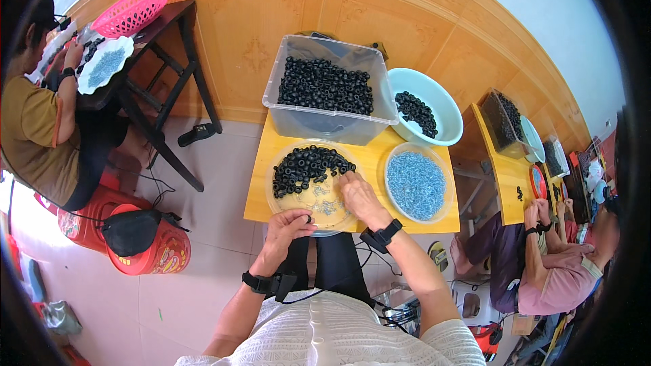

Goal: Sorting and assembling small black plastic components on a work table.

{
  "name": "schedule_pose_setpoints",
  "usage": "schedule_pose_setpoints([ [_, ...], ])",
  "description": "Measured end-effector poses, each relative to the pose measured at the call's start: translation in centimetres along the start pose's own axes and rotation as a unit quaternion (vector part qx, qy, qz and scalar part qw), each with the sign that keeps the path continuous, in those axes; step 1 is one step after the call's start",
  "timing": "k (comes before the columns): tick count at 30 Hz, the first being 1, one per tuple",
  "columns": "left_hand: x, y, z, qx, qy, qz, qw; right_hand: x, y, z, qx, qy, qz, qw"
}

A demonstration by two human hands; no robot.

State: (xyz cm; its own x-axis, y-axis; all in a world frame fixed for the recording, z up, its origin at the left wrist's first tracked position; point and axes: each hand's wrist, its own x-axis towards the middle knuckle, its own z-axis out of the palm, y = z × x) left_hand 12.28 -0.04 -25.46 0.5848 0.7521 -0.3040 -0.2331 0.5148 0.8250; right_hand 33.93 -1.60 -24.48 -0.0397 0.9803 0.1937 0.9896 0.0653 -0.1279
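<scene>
My left hand [286,229] is at the near edge of a round shallow tray [296,205]. A small black ring-shaped piece [308,219] is pinched between its thumb and forefinger. Over the tray's right side, my right hand [361,198] points its fingertips down at the edge of a pile of black ring-shaped pieces [304,167]. Its fingers are drawn together, and whatever they may hold is hidden. A few small bluish clear pieces [325,207] lie scattered on the tray between my hands.
Behind the tray stands a clear plastic bin [325,126] of black pieces, beside a pale blue basin [447,118]. A round dish [449,196] of bluish pieces sits at right. One person [41,122] works at left; others sit at a yellow table [510,186] at right.
</scene>
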Motion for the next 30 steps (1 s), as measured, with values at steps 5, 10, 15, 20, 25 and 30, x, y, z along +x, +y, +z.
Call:
schedule_pose_setpoints([
  [5, 0.1, -0.1, -0.1, 0.002, 0.000, -0.002, 1.000, 0.0, -0.6, -0.3, -0.027, -0.005, -0.005, 1.000],
  [10, -0.1, -0.1, -0.2, -0.008, 0.004, 0.005, 1.000, -0.2, -0.8, 0.0, -0.034, 0.022, -0.002, 0.999],
  [15, -0.4, 0.9, 0.1, -0.091, -0.035, 0.016, 0.995, -0.5, -1.6, -1.3, 0.154, 0.049, 0.045, 0.986],
  [20, 0.0, 0.9, 0.0, -0.126, -0.042, 0.020, 0.991, -1.3, -5.8, -3.6, 0.354, 0.074, 0.034, 0.932],
  [25, 0.0, 0.9, 0.3, -0.140, -0.051, 0.033, 0.988, -2.0, -8.3, -3.8, 0.389, 0.136, 0.028, 0.911],
  [30, -0.1, 0.7, 0.0, -0.143, -0.052, 0.045, 0.987, -2.4, -8.8, -3.9, 0.374, 0.161, 0.031, 0.913],
])
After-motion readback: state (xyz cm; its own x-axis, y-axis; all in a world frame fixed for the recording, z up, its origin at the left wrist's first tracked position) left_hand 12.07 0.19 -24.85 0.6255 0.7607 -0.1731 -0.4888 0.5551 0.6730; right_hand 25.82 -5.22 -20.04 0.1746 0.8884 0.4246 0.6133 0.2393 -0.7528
